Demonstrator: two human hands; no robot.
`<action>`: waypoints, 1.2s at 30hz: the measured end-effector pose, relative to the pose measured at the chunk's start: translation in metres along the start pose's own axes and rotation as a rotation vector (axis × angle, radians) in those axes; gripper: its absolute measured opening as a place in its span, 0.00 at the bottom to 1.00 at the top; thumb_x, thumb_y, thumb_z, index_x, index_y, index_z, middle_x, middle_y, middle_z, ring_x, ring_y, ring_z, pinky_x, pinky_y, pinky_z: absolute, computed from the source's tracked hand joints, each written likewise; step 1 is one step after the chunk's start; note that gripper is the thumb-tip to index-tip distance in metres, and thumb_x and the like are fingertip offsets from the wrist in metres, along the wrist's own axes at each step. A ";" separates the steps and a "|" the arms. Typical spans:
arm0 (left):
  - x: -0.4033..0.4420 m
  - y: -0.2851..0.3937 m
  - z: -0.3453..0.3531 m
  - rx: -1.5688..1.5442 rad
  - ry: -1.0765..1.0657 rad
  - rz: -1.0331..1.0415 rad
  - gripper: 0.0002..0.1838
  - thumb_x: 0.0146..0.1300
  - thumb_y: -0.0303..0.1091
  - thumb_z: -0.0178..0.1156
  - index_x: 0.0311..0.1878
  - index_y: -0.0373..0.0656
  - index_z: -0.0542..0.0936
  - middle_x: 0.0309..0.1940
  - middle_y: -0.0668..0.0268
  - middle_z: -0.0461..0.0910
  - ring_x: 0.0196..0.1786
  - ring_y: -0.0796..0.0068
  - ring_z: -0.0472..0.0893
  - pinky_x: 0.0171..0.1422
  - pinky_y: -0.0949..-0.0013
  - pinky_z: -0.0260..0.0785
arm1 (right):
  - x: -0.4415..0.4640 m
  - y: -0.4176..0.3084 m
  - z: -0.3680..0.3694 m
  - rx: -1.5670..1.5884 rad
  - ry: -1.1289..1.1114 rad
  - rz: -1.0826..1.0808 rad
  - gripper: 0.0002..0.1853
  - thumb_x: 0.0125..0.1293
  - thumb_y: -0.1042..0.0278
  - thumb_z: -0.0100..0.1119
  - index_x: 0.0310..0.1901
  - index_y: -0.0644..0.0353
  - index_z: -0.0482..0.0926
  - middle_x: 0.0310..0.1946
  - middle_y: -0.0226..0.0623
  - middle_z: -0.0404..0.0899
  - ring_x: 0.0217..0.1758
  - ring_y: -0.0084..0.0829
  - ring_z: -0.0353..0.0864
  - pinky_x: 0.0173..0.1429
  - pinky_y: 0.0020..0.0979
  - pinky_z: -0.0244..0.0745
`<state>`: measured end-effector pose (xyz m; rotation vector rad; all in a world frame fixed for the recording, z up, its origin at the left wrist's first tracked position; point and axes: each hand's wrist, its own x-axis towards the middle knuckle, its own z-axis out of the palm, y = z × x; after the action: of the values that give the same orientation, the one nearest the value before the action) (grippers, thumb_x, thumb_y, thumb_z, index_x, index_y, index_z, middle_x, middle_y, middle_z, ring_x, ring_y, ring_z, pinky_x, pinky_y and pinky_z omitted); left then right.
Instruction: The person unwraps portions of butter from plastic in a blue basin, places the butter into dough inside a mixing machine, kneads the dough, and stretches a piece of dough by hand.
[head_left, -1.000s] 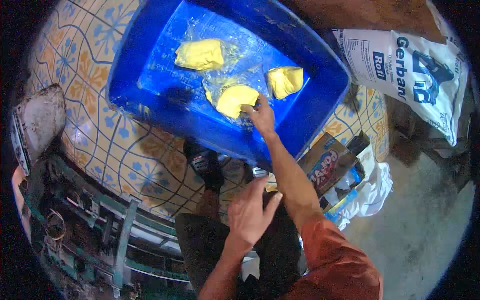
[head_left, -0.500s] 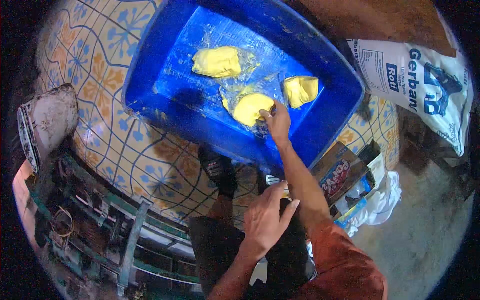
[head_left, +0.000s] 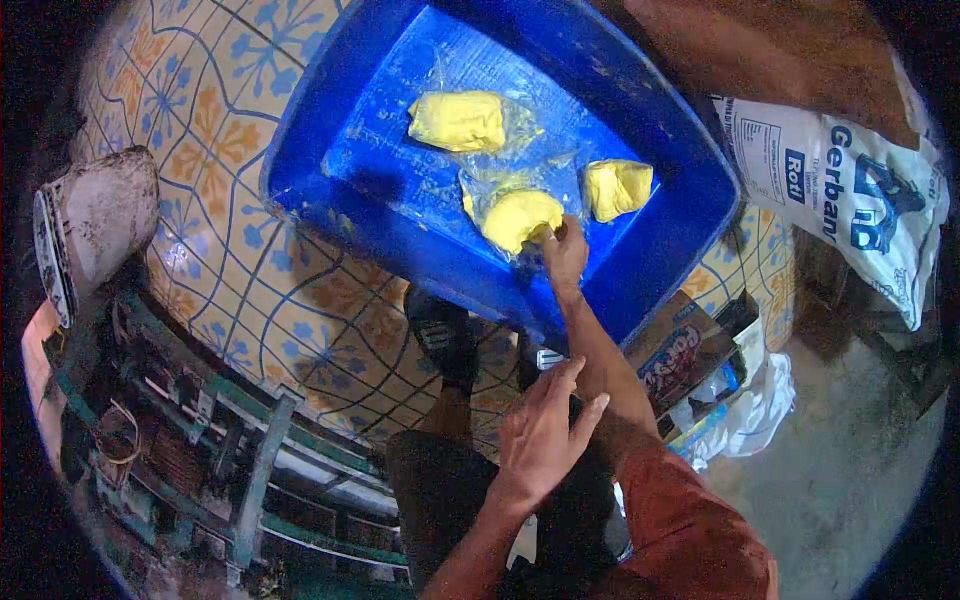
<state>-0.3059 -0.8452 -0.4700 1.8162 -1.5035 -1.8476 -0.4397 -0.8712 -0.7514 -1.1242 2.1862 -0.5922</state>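
Observation:
My right hand (head_left: 567, 256) reaches into a blue plastic tub (head_left: 330, 225), its fingertips pinched into the near right edge of a soft yellow butter-like block (head_left: 515, 218). That block has a crescent shape with a bite-like notch where my fingers are, and clear plastic film (head_left: 480, 185) lies crumpled around it. Another yellow block (head_left: 458, 121) sits farther back on the tub floor, and a smaller yellow block (head_left: 618, 190) lies to the right. My left hand (head_left: 545, 432) hangs in front of my lap, near my right forearm, thumb apart from the fingers and nothing in it.
At the right stand a white printed flour sack (head_left: 870, 200) and a cardboard box (head_left: 680, 350) with white plastic bags (head_left: 755, 410) beside it. A dirty white container (head_left: 100, 220) is at the left, above a green metal rack (head_left: 265, 470). The floor (head_left: 230, 240) has patterned tiles.
The notch in the middle yellow block looks bigger, and my right fingers have shifted slightly down and right along it. The whole view has shifted a little. My left hand stays much the same.

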 end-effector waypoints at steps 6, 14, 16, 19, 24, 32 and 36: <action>0.001 -0.002 -0.007 0.003 0.043 0.043 0.24 0.64 0.45 0.59 0.57 0.39 0.72 0.51 0.52 0.78 0.51 0.53 0.79 0.53 0.58 0.72 | -0.013 -0.030 0.011 0.315 0.127 0.187 0.21 0.60 0.57 0.64 0.48 0.65 0.76 0.33 0.41 0.80 0.32 0.30 0.77 0.39 0.33 0.73; -0.004 -0.006 -0.003 -0.127 0.096 -0.012 0.24 0.63 0.45 0.60 0.57 0.40 0.73 0.50 0.51 0.78 0.52 0.51 0.79 0.56 0.57 0.70 | 0.005 0.025 0.023 0.346 -0.016 0.148 0.12 0.60 0.62 0.63 0.34 0.64 0.80 0.25 0.34 0.80 0.24 0.23 0.74 0.29 0.29 0.69; -0.004 -0.007 -0.007 -0.120 0.143 0.023 0.23 0.62 0.43 0.61 0.57 0.42 0.74 0.49 0.51 0.79 0.51 0.53 0.79 0.56 0.58 0.70 | 0.002 -0.020 -0.013 0.389 -0.357 0.396 0.13 0.59 0.61 0.61 0.37 0.63 0.81 0.27 0.33 0.81 0.26 0.24 0.76 0.32 0.27 0.73; -0.015 -0.021 -0.002 -0.164 0.157 -0.109 0.23 0.62 0.43 0.62 0.57 0.43 0.74 0.48 0.52 0.80 0.50 0.55 0.80 0.55 0.59 0.71 | -0.027 -0.046 -0.069 0.435 -0.509 0.412 0.14 0.63 0.58 0.58 0.37 0.62 0.81 0.27 0.32 0.80 0.27 0.24 0.76 0.32 0.26 0.72; -0.072 -0.045 -0.010 -0.306 0.284 -0.152 0.21 0.63 0.41 0.62 0.57 0.42 0.75 0.44 0.57 0.81 0.47 0.63 0.80 0.55 0.65 0.70 | -0.075 -0.068 -0.161 0.649 -0.620 0.545 0.21 0.68 0.47 0.51 0.36 0.59 0.80 0.30 0.28 0.78 0.29 0.22 0.75 0.35 0.25 0.69; -0.289 -0.009 -0.064 -0.532 0.644 -0.360 0.27 0.65 0.50 0.58 0.60 0.41 0.73 0.50 0.54 0.79 0.53 0.60 0.79 0.57 0.57 0.69 | -0.138 -0.148 -0.286 0.157 -0.802 0.240 0.13 0.64 0.59 0.57 0.43 0.59 0.79 0.34 0.31 0.78 0.33 0.24 0.76 0.34 0.28 0.73; -0.412 -0.029 0.003 -0.597 0.882 -0.444 0.29 0.63 0.52 0.58 0.62 0.43 0.72 0.49 0.54 0.80 0.53 0.59 0.79 0.57 0.58 0.69 | -0.189 -0.245 -0.331 0.008 -1.018 -0.044 0.12 0.67 0.57 0.53 0.40 0.56 0.80 0.27 0.29 0.77 0.26 0.22 0.77 0.27 0.24 0.73</action>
<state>-0.1873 -0.5430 -0.2146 2.2380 -0.2336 -1.1088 -0.4420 -0.8090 -0.3027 -1.1190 1.2730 0.0047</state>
